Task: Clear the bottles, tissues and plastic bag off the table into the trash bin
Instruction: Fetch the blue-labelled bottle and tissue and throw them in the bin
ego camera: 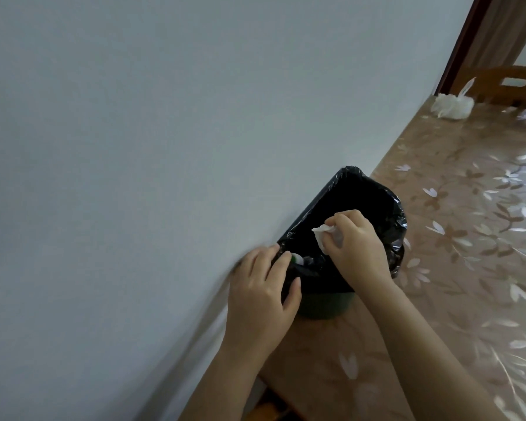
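Note:
A green trash bin point(322, 308) lined with a black bag point(356, 196) stands on the table by the wall. My right hand point(356, 244) pinches a crumpled white tissue point(415, 230) over the bin's mouth. My left hand point(264, 287) grips the near left rim of the bin and its liner. Inside the bin, just past my left fingers, a bottle with a green cap point(298, 259) shows. A tied white plastic bag point(451, 106) lies at the far end of the table.
The table point(468, 268) carries a brown flowered cloth under clear plastic. A pale wall point(164, 117) runs along its left side. A wooden chair back point(510, 83) stands at the far end, beside a dark door frame point(465, 41).

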### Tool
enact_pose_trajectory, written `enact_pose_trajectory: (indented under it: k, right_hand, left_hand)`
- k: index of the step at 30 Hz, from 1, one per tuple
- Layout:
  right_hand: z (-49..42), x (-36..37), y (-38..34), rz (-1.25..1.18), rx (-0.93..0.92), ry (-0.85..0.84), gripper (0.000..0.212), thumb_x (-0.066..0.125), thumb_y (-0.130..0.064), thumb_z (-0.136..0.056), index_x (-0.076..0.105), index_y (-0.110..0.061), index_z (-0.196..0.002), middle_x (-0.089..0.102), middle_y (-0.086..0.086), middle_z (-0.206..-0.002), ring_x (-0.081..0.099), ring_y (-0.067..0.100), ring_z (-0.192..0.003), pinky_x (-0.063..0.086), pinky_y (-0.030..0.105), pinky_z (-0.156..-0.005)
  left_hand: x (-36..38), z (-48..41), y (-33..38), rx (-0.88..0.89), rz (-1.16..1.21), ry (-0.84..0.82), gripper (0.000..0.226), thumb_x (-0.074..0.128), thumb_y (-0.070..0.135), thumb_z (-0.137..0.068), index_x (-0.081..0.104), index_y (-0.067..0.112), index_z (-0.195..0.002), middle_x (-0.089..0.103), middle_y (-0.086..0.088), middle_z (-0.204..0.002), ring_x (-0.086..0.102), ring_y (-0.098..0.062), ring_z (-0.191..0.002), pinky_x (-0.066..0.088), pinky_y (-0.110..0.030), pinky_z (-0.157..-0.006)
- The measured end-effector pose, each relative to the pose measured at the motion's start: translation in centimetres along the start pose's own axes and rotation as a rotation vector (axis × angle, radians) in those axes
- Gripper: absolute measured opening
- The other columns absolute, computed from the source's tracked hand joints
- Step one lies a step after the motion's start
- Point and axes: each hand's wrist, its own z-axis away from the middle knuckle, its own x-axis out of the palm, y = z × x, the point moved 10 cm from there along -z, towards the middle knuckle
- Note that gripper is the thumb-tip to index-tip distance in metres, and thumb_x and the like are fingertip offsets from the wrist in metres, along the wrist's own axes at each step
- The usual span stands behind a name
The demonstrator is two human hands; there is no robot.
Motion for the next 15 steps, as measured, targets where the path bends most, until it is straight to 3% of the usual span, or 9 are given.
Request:
enact_pose_trajectory:
  k: [6, 15]
  right_hand:
    - [0.5, 0.6, 0.6, 0.097, 0.029, -0.027, 0.028, 0.067, -0.009, -0.078, 0.065, -0.004, -0.106, 0.061, 0.015, -0.115, 0.054, 0.035, -0.102, 0.045, 0.042, -0.076]
    - [5.4, -3.1, -1.1, 0.144, -0.016, 0.019, 0.028, 0.073, -0.007, -0.074, 0.066, -0.001, -0.100, 0.065, 0.019, -0.104, 0.059, 0.039, -0.094, 0.047, 0.049, -0.080]
  left_hand:
    - [-0.2, 0.4, 0.3, 0.014, 0.013, -0.018, 0.034, 0.052, 0.029, -0.083, 0.065, 0.012, -0.109, 0.065, -0.006, -0.112, 0.057, -0.022, -0.105, 0.046, -0.036, -0.088]
    - [-1.3, 1.9, 1.9, 0.050, 0.065, -0.063, 0.037, 0.047, 0.031, -0.085, 0.063, 0.010, -0.111, 0.065, -0.007, -0.114, 0.057, -0.024, -0.108, 0.048, -0.037, -0.088]
